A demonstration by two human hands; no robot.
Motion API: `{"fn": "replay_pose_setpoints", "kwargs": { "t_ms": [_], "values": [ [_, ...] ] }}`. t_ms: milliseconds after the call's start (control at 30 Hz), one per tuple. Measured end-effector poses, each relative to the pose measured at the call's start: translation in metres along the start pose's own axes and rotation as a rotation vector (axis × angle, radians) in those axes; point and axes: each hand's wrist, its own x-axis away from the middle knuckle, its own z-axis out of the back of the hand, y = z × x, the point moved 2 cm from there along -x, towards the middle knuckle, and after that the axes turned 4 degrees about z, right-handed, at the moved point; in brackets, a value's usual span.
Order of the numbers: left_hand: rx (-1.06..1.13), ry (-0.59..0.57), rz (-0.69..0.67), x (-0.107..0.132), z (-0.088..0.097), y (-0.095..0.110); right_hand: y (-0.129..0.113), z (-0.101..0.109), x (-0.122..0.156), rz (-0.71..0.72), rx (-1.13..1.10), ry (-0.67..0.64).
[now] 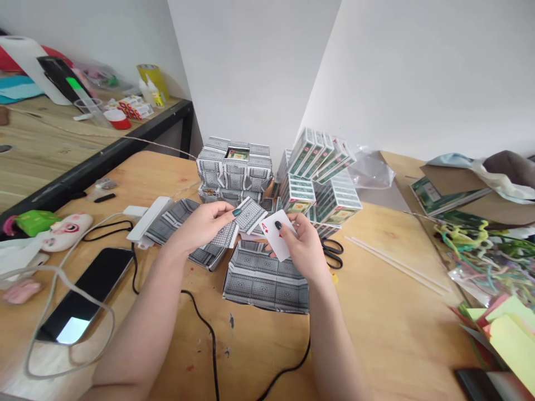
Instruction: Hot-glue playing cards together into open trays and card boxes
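Fingers [286, 230] of right hand [303, 245] closed tight on a red ace card [273, 236], face up, long side leaning up and to the left. Fingers [225, 211] of left hand [204, 223] pinching a grey patterned card [251, 214], back up, tipped toward the ace, corners almost touching. Both hands raised just above the surface [376, 312], wrists bent inward, arms coming in from below. Underneath, a folded sheet of joined cards [265, 284]. Behind, stacks of card boxes [236, 164]. Scissors [332, 250] near right hand. Phone [92, 289] lying far left.
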Motion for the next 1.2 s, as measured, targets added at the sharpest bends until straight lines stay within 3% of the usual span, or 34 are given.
{"fn": "replay_pose_setpoints", "kwargs": {
  "t_ms": [167, 633, 933, 1100, 1200],
  "values": [
    [-0.066, -0.002, -0.055, -0.002, -0.008, 0.000, 0.004, -0.006, -0.002, -0.042, 0.020, -0.037],
    [-0.148, -0.023, -0.185, 0.003, -0.016, 0.010, 0.007, -0.002, 0.000, -0.083, 0.092, -0.327],
    [-0.142, -0.077, -0.205, 0.009, -0.045, 0.022, 0.001, 0.009, -0.001, -0.053, 0.164, -0.189],
    [-0.055, -0.148, -0.207, 0.008, -0.043, 0.021, 0.004, 0.013, -0.005, -0.082, 0.120, -0.196],
    [0.011, -0.077, -0.204, 0.002, -0.036, 0.015, 0.004, 0.019, -0.006, -0.066, -0.001, -0.128]
  ]
}}
